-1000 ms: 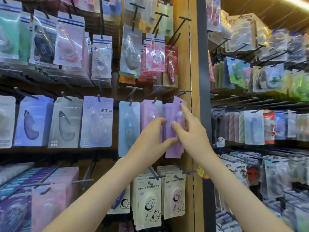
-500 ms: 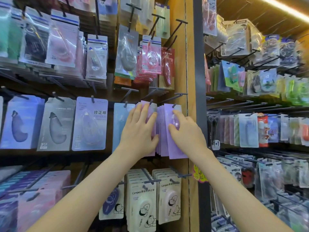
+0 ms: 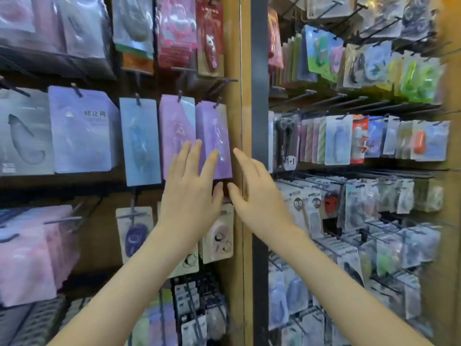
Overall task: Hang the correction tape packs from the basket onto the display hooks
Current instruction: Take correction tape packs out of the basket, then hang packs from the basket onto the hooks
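The purple pack (image 3: pixel 212 131) now hangs by itself on its hook (image 3: pixel 218 103), at the right end of the row and just beside the wooden post (image 3: pixel 234 46). A second ago both hands were pinching it up at the hook. Half a second ago they lay flat on the packs, squaring them. Now both have dropped lower and let go.

The left hand (image 3: pixel 190 196) is open, its fingers (image 3: pixel 194 156) straight and spread wide over the lower edges of the pink pack (image 3: pixel 175 128) and the purple pack. I cannot tell whether they touch the packs or only hover in front. The right hand (image 3: pixel 259 198) holds nothing. Its fingers (image 3: pixel 243 158) are loose and apart, with the forefinger pointing up by the purple pack's right edge, in front of the post.

This hanging looks done: the pack sits level with its neighbours and nothing grips it. The basket is out of view, so how many packs remain cannot be told. The likely next step is to go back to it for another pack.
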A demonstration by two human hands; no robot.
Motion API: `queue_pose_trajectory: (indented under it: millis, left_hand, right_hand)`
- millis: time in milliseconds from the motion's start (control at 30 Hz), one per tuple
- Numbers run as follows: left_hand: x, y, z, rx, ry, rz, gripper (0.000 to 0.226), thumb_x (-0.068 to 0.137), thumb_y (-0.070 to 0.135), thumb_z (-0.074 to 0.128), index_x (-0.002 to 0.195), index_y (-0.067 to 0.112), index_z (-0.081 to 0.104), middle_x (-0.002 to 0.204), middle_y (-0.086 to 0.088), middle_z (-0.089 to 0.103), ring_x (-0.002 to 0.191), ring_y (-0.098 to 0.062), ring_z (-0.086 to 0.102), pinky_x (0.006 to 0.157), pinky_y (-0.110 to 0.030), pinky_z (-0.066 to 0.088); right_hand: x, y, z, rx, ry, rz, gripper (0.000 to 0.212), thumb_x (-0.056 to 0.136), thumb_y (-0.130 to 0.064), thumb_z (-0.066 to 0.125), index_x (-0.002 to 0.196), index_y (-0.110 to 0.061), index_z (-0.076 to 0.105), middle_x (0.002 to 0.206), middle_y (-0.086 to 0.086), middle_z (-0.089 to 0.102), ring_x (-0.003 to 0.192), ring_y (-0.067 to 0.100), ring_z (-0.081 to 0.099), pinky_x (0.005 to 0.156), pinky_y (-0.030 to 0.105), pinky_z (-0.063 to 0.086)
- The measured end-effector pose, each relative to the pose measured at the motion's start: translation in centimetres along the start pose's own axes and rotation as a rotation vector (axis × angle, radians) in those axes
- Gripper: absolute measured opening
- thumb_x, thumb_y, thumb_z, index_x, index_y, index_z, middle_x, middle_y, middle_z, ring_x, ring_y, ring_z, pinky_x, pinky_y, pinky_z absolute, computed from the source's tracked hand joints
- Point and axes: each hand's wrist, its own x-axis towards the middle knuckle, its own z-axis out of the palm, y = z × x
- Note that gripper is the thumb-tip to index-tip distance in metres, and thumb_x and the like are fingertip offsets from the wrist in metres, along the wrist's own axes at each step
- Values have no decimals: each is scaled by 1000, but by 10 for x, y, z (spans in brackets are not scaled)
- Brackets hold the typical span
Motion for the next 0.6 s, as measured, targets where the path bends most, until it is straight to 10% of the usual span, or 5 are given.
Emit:
queue_pose_trajectory:
  millis: [233,600]
  left_hand:
    - [-167,141,26,-285,-371,-69,47,95,25,38,130,-1,55,133,-22,56,126,-36,51,108,-40,36]
    - [-598,309,112,-512,-1451,-271,44,89,27,41,122,4,59,120,-16,61,101,-38,64,80,-44,56]
  right_hand:
    - [-207,67,-39,-1,-202,174,47,96,-22,48,142,-10,44,133,5,54,124,11,43,102,15,30]
    - [-683,143,-19,-94,-572,951,48,84,-24,43,126,-7,58,105,14,65,97,23,52,81,32,43]
